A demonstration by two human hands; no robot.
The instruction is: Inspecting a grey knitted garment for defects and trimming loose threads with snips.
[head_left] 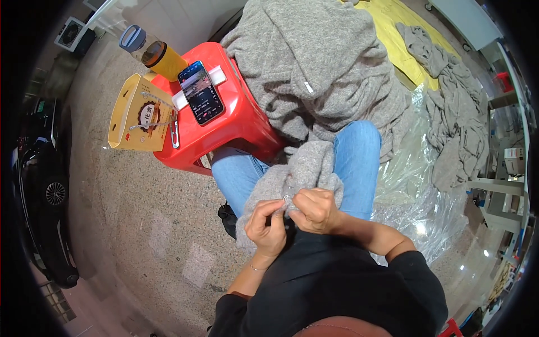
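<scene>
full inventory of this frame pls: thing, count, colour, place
grey knit garment: 1, grey, on the lap, pinched by both hands
grey knit pile: 1 heap, grey, behind the stool
more grey knitwear: 1 heap, grey, on the floor at right
stool: 1, red, in front of the knees
phone: 1, black, screen lit, on the stool
white block: 1, white, under the phone
bottle: 1, yellow with grey lid, stool's far corner
paper bag: 1, yellow, against the stool's left side
plastic sheet: 1, clear, floor at right
yellow sheet: 1, yellow, floor at top
car: 1, black, far left
left hand: pinching the garment
right hand: gripping the garment
</scene>
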